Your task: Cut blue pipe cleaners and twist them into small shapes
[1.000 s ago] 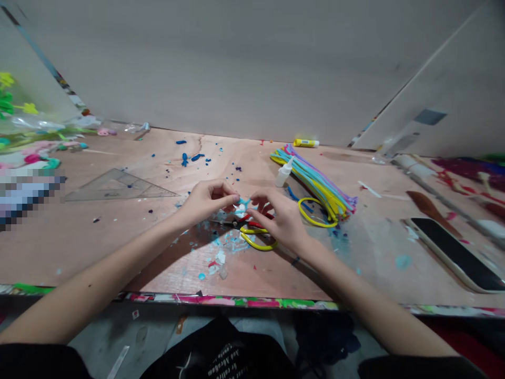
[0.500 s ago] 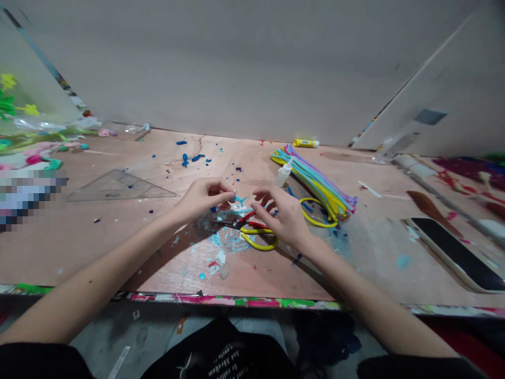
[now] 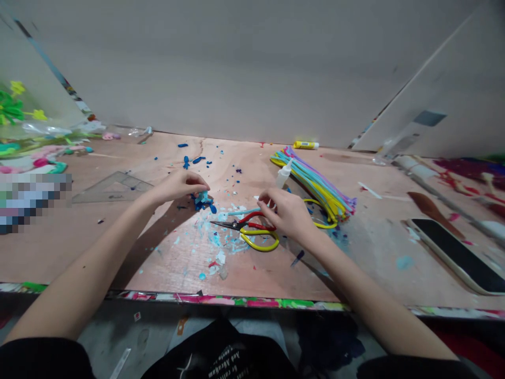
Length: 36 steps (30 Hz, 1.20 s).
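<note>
Right hand point(image 3: 286, 213) over scissors point(image 3: 236, 225) — any grip hidden.

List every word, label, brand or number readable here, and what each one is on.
"And Abraham": best reading, upside down and blurred, on the black cloth at the bottom of the view; nearby print is unreadable.
Label on the yellow glue stick: too small to read.
Scale markings on the clear set square: too small to read.

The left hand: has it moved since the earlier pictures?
Yes. The left hand has moved left, away from the scissors and toward the clear plastic set square, and now lies over that square's right tip.
</note>
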Motion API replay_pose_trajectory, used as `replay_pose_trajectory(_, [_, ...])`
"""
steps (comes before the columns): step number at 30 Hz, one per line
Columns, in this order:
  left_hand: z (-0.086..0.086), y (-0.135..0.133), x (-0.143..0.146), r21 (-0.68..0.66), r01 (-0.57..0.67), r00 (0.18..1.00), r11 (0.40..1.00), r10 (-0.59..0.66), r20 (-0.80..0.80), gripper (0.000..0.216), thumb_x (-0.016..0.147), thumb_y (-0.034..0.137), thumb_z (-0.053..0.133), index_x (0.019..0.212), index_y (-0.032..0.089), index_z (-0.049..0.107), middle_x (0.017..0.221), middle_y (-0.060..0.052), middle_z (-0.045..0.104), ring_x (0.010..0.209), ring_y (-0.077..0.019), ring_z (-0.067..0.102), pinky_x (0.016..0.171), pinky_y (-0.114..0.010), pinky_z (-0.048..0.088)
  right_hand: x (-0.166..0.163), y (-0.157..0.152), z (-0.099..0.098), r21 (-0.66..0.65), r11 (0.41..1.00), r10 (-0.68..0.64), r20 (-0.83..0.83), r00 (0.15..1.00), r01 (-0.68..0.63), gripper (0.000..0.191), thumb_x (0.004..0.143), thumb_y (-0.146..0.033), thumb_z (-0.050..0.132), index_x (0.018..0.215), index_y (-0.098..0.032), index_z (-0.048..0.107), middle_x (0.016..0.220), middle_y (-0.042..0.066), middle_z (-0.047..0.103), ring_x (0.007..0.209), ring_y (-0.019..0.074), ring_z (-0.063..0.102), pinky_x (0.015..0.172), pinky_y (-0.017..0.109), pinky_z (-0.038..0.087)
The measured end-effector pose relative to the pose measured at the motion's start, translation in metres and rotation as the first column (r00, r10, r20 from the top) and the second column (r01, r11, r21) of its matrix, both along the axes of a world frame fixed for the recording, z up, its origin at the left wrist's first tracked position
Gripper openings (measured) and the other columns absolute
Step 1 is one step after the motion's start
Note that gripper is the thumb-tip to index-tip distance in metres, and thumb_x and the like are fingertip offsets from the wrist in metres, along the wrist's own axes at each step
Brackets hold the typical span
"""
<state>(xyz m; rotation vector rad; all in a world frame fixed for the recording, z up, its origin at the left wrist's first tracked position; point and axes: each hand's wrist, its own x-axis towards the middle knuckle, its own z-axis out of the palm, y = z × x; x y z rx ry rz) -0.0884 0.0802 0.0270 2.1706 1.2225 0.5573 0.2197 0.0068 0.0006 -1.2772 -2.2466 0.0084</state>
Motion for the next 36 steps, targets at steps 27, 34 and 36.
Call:
replay_pose_trajectory(27, [-0.008, -0.032, 0.046, 0.474, -0.180, 0.983, 0.862, 0.143, 0.114, 0.021, 0.095, 0.031, 0.054, 0.098, 0.019, 0.071, 0.096, -0.009, 0.074, 0.087, -0.0201, 0.066, 0.081, -0.032, 0.048, 0.014, 0.017, -0.006, 0.113, 0.993, 0.002, 0.209, 0.978, -0.026, 0.013, 0.096, -0.016, 0.049, 0.093, -0.015, 0.062, 0.090, 0.013, 0.068, 0.084, 0.0256, 0.058, 0.074, 0.034, 0.042])
replay_pose_trajectory(34, [-0.025, -0.051, 0.074, 0.465, 0.207, 0.974, 0.861, -0.137, -0.180, 0.023, 0.099, 0.020, 0.049, 0.108, 0.016, 0.070, 0.102, -0.011, 0.073, 0.093, -0.0223, 0.067, 0.080, -0.033, 0.049, -0.001, 0.010, -0.002, 0.295, 0.932, 0.136, 0.257, 0.957, -0.211, 0.017, 0.100, -0.017, 0.049, 0.088, -0.016, 0.062, 0.082, 0.010, 0.066, 0.079, 0.0233, 0.054, 0.072, 0.032, 0.040])
replay_pose_trajectory(36, [-0.025, -0.050, 0.073, 0.450, 0.235, 0.955, 0.861, -0.119, -0.271, 0.025, 0.098, 0.015, 0.046, 0.100, 0.014, 0.071, 0.094, -0.010, 0.073, 0.085, -0.0217, 0.067, 0.075, -0.032, 0.047, 0.000, 0.010, -0.001, 0.332, 0.920, 0.131, 0.234, 0.963, -0.206, 0.018, 0.100, -0.016, 0.048, 0.088, -0.016, 0.062, 0.082, 0.010, 0.066, 0.078, 0.0227, 0.054, 0.071, 0.032, 0.040])
